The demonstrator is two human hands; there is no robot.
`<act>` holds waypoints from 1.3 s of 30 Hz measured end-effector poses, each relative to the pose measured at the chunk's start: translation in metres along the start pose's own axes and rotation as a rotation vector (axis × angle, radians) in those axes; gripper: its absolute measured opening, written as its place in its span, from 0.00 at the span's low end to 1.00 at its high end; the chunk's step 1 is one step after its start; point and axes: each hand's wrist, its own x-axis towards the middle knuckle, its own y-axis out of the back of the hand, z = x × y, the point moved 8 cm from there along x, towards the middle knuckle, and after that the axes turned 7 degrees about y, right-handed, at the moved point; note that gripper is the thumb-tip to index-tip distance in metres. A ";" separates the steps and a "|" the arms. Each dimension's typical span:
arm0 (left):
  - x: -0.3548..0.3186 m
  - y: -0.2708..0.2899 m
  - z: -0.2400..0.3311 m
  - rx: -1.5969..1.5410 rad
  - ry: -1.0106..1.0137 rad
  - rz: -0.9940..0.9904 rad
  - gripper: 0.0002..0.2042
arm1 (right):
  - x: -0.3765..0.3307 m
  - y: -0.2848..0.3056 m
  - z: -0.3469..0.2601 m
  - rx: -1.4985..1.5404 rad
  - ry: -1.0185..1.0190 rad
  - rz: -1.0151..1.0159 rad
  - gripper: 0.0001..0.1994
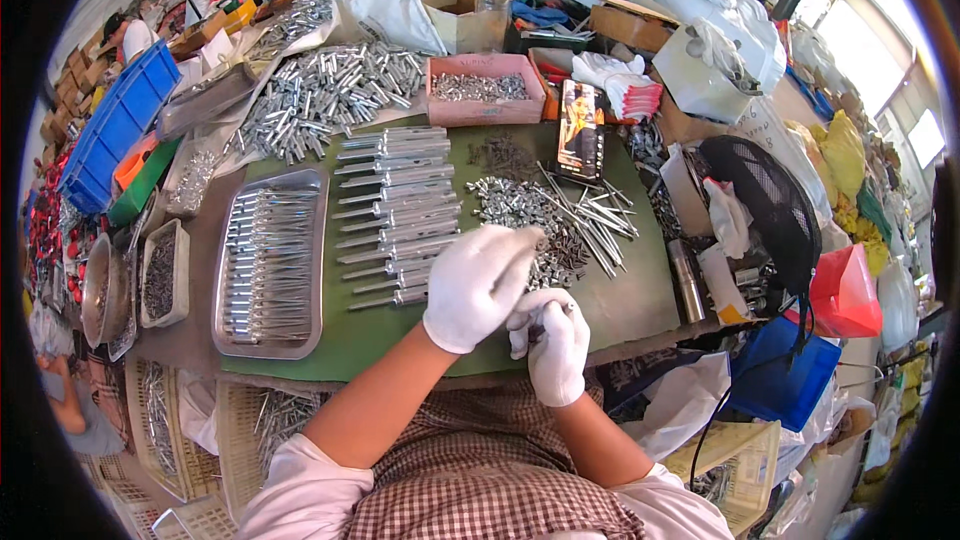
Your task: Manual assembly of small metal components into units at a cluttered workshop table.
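My left hand point(475, 285) wears a white glove and hangs over the near side of the small-parts heap. Its fingers are pinched together, and whatever they hold is hidden. To its right and nearer to me, my gloved right hand point(556, 348) is curled closed; a small dark-and-shiny bit shows at its fingers, too small to name. In front of both lie short silvery metal fittings point(500, 202) and small dark pins point(562, 252). Slim metal rods point(598, 225) fan out at the right. Left of my hands, a column of silvery rod-and-sleeve pieces point(405, 202) lies in rows.
A metal tray point(320, 285) of similar pieces sits at the left. Behind are a heap of metal sleeves point(325, 95), a pink box of small parts point(535, 105) and a black printed box point(580, 135). A metal cylinder point(687, 280) and black mesh item point(765, 195) stand right.
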 end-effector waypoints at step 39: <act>0.018 -0.040 -0.037 0.568 -0.008 -0.524 0.19 | -0.007 -0.005 0.004 0.017 -0.079 -0.201 0.09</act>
